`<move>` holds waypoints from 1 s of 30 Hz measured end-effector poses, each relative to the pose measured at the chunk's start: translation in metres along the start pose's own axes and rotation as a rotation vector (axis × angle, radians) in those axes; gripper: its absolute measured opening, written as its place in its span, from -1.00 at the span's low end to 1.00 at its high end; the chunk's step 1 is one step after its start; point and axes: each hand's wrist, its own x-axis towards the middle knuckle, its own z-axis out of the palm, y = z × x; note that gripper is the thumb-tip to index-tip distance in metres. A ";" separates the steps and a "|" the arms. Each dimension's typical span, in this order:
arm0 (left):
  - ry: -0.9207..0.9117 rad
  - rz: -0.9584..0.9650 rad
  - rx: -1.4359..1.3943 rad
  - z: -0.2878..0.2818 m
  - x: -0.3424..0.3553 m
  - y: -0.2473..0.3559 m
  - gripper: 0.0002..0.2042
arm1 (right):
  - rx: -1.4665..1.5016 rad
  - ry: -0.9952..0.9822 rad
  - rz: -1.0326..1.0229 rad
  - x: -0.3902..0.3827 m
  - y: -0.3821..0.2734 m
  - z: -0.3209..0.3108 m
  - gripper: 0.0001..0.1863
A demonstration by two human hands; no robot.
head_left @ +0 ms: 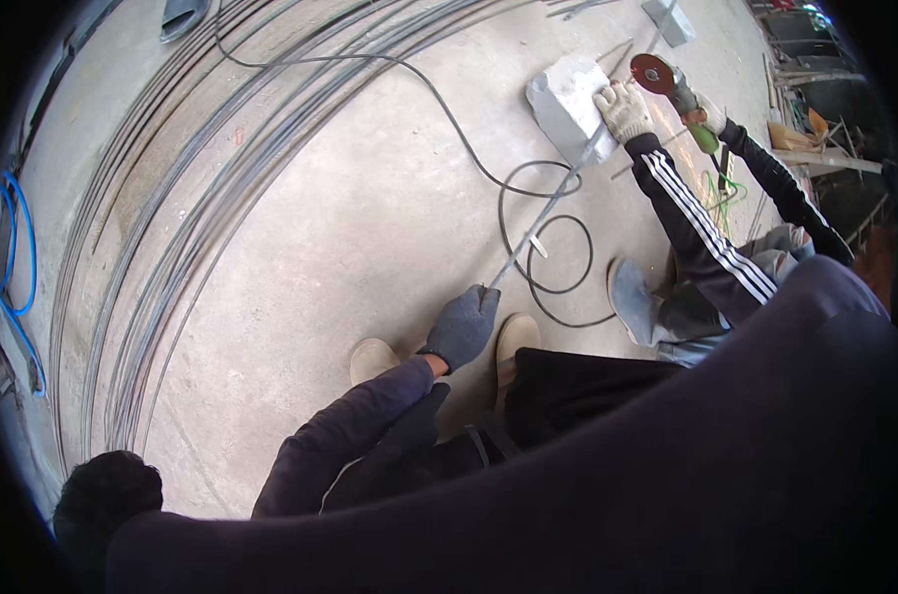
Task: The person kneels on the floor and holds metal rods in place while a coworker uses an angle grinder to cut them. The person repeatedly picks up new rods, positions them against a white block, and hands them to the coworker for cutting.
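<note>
Watching my left hand (pixel 464 325) grip one rod (pixel 539 222), right hand unseen, state untellable, one grinder (pixel 682 99), one block (pixel 566 94) at one o'clock.

Bright, diffuse light covers the concrete floor (pixel 300 267); dark foreground clothing (pixel 587 475) is underexposed. Fisheye distortion bends peripheral edges; black vignetting surrounds.

Pale concrete floor (pixel 281 277); directly on it, long metal rods (pixel 203 188) leftward, looping black cable (pixel 437 94), whitish block (pixel 566 94).
</note>
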 end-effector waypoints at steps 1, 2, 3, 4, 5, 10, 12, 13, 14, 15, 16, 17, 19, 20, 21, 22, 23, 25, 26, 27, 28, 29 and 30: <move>-0.029 0.056 0.034 0.000 0.004 -0.004 -0.63 | -0.002 0.003 0.007 -0.005 -0.005 -0.008 -0.73; -0.078 0.058 0.006 -0.003 0.001 0.000 -0.62 | 0.032 0.013 0.042 -0.015 -0.006 -0.018 -0.72; -0.096 0.019 -0.063 -0.004 0.001 0.009 -0.61 | 0.056 -0.003 0.093 -0.024 -0.006 -0.027 -0.72; -0.080 0.037 -0.043 -0.003 0.000 0.007 -0.62 | 0.065 -0.013 0.141 -0.031 -0.008 -0.040 -0.71; -0.084 -0.088 -0.095 -0.020 -0.011 0.023 -0.62 | 0.088 -0.036 0.158 -0.036 -0.011 -0.046 -0.70; 0.041 0.016 -0.154 0.006 -0.012 -0.012 -0.60 | 0.140 -0.372 0.628 -0.123 0.045 -0.009 -0.59; 0.019 0.028 -0.163 0.002 -0.008 -0.009 -0.59 | 0.156 -0.523 0.828 -0.168 0.060 0.033 -0.52; -0.034 0.004 -0.155 -0.008 -0.009 0.004 -0.59 | 0.194 -0.567 0.927 -0.192 0.064 0.046 -0.51; -0.083 -0.033 -0.142 -0.016 -0.012 0.012 -0.59 | 0.230 -0.566 0.945 -0.214 0.064 0.066 -0.49; -0.111 -0.042 -0.128 -0.016 -0.010 0.012 -0.58 | 0.263 -0.561 0.961 -0.236 0.064 0.086 -0.46; -0.099 -0.028 -0.125 -0.011 -0.009 0.009 -0.58 | 0.302 -0.553 0.978 -0.246 0.065 0.095 -0.44; -0.084 -0.021 -0.116 -0.005 -0.008 0.005 -0.58 | 0.452 -0.654 1.093 -0.244 0.067 0.096 -0.42; -0.078 -0.014 -0.139 -0.005 -0.006 0.006 -0.57 | 0.765 -0.850 1.342 -0.240 0.066 0.091 -0.37; -0.081 -0.019 -0.169 -0.005 -0.005 0.005 -0.57 | 0.857 -0.766 1.374 -0.255 0.067 0.100 -0.34; -0.088 -0.020 -0.191 -0.006 -0.004 0.005 -0.57 | 0.951 -0.669 1.406 -0.282 0.069 0.117 -0.31; -0.085 -0.016 -0.181 -0.007 -0.001 0.005 -0.57 | 1.041 -0.557 1.447 -0.299 0.070 0.126 -0.28; -0.079 -0.020 -0.177 -0.004 0.000 0.003 -0.57 | 1.061 -0.520 1.509 -0.303 0.070 0.129 -0.27; -0.079 -0.035 -0.177 -0.006 -0.005 0.006 -0.57 | 1.099 -0.465 1.621 -0.304 0.069 0.132 -0.24; -0.089 -0.041 -0.172 -0.009 -0.005 0.007 -0.57 | 1.175 -0.357 1.613 -0.311 0.067 0.135 -0.28; -0.105 -0.048 -0.167 -0.012 -0.006 0.008 -0.58 | 1.252 -0.245 1.604 -0.319 0.063 0.141 -0.31; -0.097 -0.029 -0.159 -0.011 -0.006 0.007 -0.58 | 1.328 -0.130 1.589 -0.327 0.059 0.149 -0.34; -0.089 -0.011 -0.153 -0.009 -0.005 0.006 -0.58 | 1.457 0.009 1.548 -0.336 0.055 0.159 -0.35; -0.080 0.001 -0.143 -0.007 -0.005 0.004 -0.58 | 1.655 0.127 1.571 -0.337 0.055 0.171 -0.36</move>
